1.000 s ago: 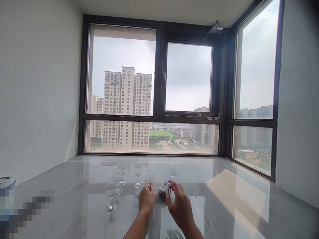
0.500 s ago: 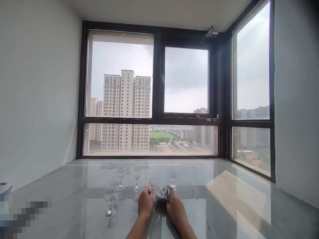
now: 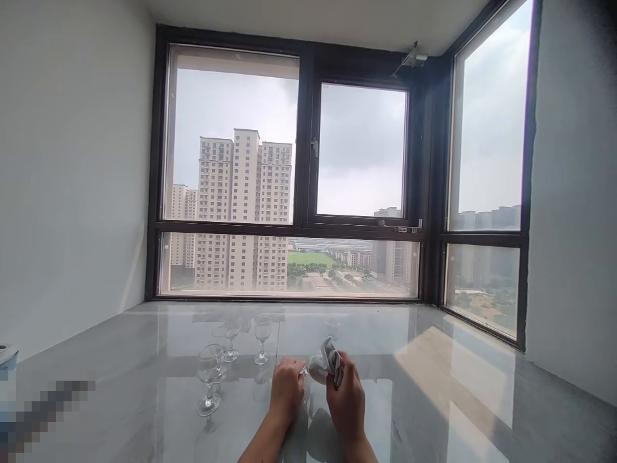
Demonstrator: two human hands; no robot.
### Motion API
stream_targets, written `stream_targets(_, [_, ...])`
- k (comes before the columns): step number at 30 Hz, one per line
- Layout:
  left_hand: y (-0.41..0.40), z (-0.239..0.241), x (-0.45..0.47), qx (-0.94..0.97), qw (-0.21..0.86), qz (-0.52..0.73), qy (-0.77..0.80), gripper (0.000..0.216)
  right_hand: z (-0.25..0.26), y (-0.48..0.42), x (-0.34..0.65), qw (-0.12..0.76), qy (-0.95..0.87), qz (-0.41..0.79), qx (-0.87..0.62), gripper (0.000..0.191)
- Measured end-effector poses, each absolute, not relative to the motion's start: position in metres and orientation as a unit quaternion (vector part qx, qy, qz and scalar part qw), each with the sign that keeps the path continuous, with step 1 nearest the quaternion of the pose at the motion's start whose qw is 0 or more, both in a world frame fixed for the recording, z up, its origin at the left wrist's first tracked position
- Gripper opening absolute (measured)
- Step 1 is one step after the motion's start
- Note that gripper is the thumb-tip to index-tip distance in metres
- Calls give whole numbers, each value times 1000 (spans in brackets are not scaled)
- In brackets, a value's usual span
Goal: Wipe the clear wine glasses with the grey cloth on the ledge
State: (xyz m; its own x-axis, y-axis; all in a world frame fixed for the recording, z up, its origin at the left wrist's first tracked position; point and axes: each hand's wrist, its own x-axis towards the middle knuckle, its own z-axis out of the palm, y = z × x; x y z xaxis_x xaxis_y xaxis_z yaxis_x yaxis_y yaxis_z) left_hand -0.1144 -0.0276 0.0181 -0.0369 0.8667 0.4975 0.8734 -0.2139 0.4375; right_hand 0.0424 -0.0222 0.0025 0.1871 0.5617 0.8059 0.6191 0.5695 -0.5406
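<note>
My left hand (image 3: 288, 391) is closed on the stem of a small wine glass (image 3: 315, 371), which lies tipped sideways with its bowl toward the right. Bunched in my right hand (image 3: 348, 400) is a grey cloth (image 3: 330, 355), pressed at the bowl's rim; whether it reaches inside the bowl I cannot tell. Another stemmed glass (image 3: 332, 326) stands behind the cloth, mostly hidden. To the left, a wine glass (image 3: 209, 379) stands upright in front of others, with one glass (image 3: 262, 337) farther back and another glass (image 3: 232, 337) beside it.
The glasses stand on a shiny grey marble-like surface (image 3: 424, 411) with strong reflections. A dark-framed window (image 3: 289, 226) runs along the back and right. A pale container (image 3: 7, 360) is at the left edge, partly cut off.
The held glass has gone from upright to tipped sideways, toward the right. My right hand has brought the cloth up to its bowl. The view has shifted slightly.
</note>
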Motion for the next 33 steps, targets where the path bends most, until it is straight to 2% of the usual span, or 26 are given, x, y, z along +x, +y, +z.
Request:
stream_targets(3, [-22, 13, -115, -692, -64, -400, -598, 22, 4, -18, 49, 636, -570, 1, -520, 42])
stream_targets(6, [-19, 10, -116, -690, -126, -436, -565, 26, 4, -16, 48, 627, -568, 49, -531, 46])
stream_targets(12, [-20, 15, -118, -687, -114, -456, -554, 40, 5, -21, 41, 592, -627, 143, -486, 56])
stream_targets(18, [-5, 3, -121, -645, -174, -476, -572, 43, 6, -23, 41, 579, -633, 130, -496, 60])
stream_targets(24, [-1, 0, -124, -606, -185, -499, -591, 37, 3, -25, 38, 560, -675, 139, -460, 66])
stream_targets(33, [0, 0, -126, -615, -207, -502, -572, 31, 2, -27, 40, 523, -718, 110, -447, 61])
